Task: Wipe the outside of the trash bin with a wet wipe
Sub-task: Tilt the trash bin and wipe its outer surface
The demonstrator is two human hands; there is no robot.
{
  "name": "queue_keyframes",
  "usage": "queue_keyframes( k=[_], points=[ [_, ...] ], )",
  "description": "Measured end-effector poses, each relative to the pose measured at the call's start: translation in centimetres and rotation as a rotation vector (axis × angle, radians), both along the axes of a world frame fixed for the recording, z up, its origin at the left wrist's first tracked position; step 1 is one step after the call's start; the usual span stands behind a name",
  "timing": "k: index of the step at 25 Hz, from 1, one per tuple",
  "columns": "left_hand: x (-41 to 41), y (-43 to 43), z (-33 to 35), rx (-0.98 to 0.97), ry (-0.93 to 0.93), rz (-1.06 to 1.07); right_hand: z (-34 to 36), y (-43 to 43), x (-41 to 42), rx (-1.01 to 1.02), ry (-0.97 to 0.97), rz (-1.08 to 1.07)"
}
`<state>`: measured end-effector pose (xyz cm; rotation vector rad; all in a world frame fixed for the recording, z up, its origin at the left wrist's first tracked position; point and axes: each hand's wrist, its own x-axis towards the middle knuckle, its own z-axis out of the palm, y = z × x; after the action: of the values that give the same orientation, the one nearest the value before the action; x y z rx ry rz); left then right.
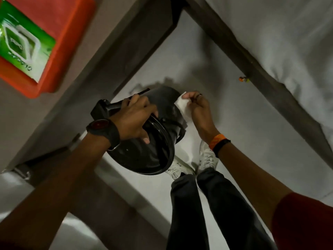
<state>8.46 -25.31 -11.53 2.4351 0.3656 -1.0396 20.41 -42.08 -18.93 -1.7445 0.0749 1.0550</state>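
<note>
A small black trash bin (162, 103) is lifted off the floor and tipped, its open mouth turned toward me. My left hand (134, 118) grips the bin's rim, thumb inside the opening, a black watch on the wrist. My right hand (199, 110) presses a white wet wipe (182, 108) against the bin's outer wall on its right side. Part of the wipe is hidden behind the fingers.
A green wet wipe pack (19, 46) lies in an orange tray (72, 33) on the grey table (100, 56) at upper left. My white shoes (207, 157) stand on the pale floor below the bin. A dark bed frame (252, 60) with white bedding runs along the right.
</note>
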Motion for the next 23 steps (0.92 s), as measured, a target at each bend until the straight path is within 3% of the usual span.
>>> queue_keyframes(
  k=[4,9,14,16,18,20,22,23],
  points=[
    [-1.1,-0.3,-0.2,-0.043,-0.063,0.083,-2.0,2.1,-2.6,0.106,-0.11,0.325],
    [-4.8,1.0,-0.2,-0.081,-0.086,0.205,-4.1,2.4,-3.1,-0.087,-0.443,0.59],
    [-8.5,2.0,0.3,-0.096,-0.121,0.246,-1.2,-2.5,-8.9,0.223,-0.559,0.903],
    [-9.2,2.6,0.1,-0.107,-0.138,0.265,-1.2,-4.0,-11.4,0.242,-0.645,1.093],
    [-9.6,2.9,-0.1,-0.111,-0.139,0.293,-2.8,-2.7,-11.1,0.095,-0.605,1.089],
    [-10.0,2.8,-0.2,-0.115,-0.149,0.31,-4.9,0.0,-8.8,-0.128,-0.38,0.924],
    [-10.5,2.7,0.0,-0.117,-0.151,0.309,-6.1,1.4,-7.4,-0.204,-0.284,0.818],
    [-10.7,2.8,0.1,-0.119,-0.155,0.313,-5.7,1.5,-8.0,-0.163,-0.341,0.835]
  ],
)
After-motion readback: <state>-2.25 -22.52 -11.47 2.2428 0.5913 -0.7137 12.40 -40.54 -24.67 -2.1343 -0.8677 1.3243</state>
